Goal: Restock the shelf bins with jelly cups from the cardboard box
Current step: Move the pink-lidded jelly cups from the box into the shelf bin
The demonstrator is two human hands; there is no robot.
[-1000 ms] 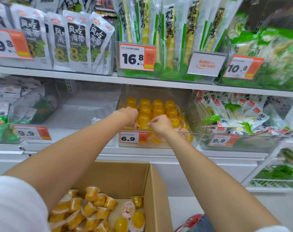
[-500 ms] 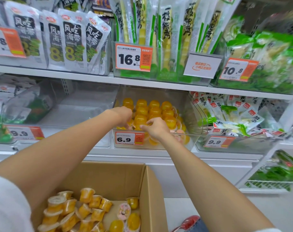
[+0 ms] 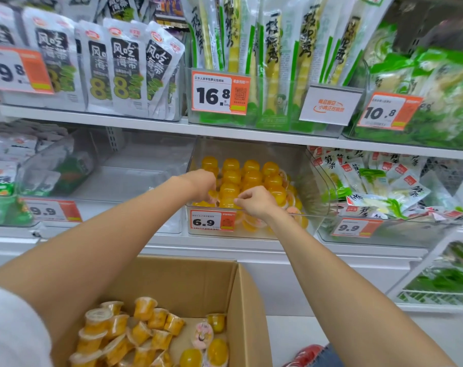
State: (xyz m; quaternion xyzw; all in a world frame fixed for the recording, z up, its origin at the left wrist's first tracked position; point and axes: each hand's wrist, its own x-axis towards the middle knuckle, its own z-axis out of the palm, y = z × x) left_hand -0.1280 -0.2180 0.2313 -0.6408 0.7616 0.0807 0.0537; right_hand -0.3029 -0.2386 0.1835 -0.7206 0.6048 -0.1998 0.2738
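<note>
A clear shelf bin [image 3: 314, 181] with a 6.9 price tag [image 3: 212, 221] holds rows of orange jelly cups [image 3: 251, 176] standing dome-up. My left hand [image 3: 202, 185] reaches into the bin's front left, its fingers curled down round a jelly cup [image 3: 213, 194]. Just to the right, my right hand [image 3: 255, 201] curls its fingers on a cup [image 3: 226, 202] in the front row. Below, the open cardboard box [image 3: 198, 276] holds several loose jelly cups [image 3: 135, 335], piled on its left side.
An empty clear bin [image 3: 135, 181] sits left of the jelly bin, and a bin of green-and-white snack packs [image 3: 370, 186] sits to the right. The shelf above [image 3: 225, 131] overhangs closely, with bagged goods and price tags on it. A red shoe [image 3: 304, 353] is beside the box.
Both hands stay at the front of the jelly bin, shifting only slightly. The view has drifted a little.
</note>
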